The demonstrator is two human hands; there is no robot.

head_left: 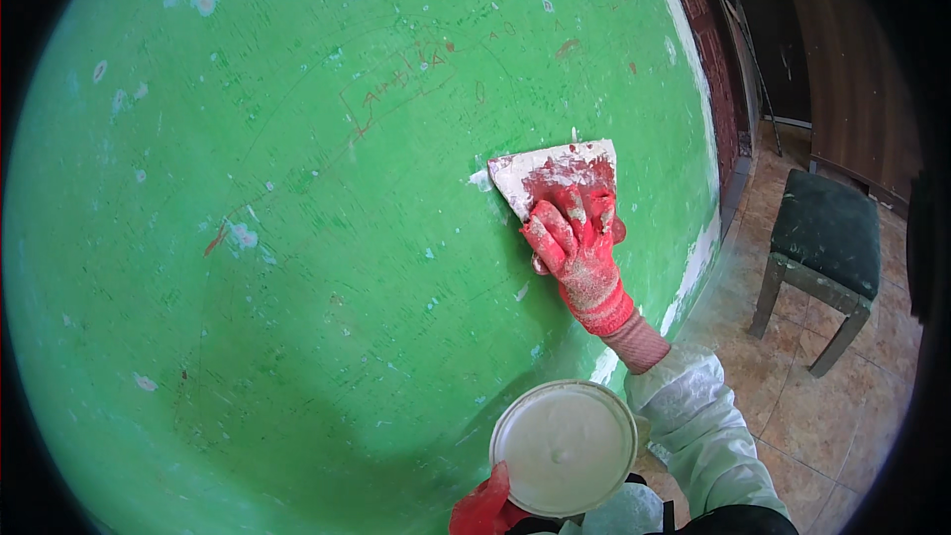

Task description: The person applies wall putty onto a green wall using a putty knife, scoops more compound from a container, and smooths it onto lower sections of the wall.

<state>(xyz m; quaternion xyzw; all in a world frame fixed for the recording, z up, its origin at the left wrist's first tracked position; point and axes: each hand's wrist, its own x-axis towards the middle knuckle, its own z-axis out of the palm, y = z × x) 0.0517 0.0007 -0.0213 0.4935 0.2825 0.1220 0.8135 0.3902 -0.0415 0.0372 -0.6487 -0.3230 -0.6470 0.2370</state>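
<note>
My right hand [580,253], in a red glove smeared with white, grips a wide putty knife [540,163] whose paste-streaked blade lies against the scuffed green wall [277,297]. The wall has small white chipped spots and faint reddish scrawls around and above the blade. Low in the view, my left hand [480,500], also red-gloved, holds a round white plastic tub or lid [563,446] with a pale surface; I cannot tell exactly what is in it. Its fingers are wrapped at the rim, partly cut off by the lower edge.
A dark padded stool [822,238] stands on the beige tiled floor [763,386] at the right. Beyond it are a dark brown wooden panel [857,69], a reddish door [698,50] past the white-patched wall edge, and a thin rod [763,89] leaning near the corner.
</note>
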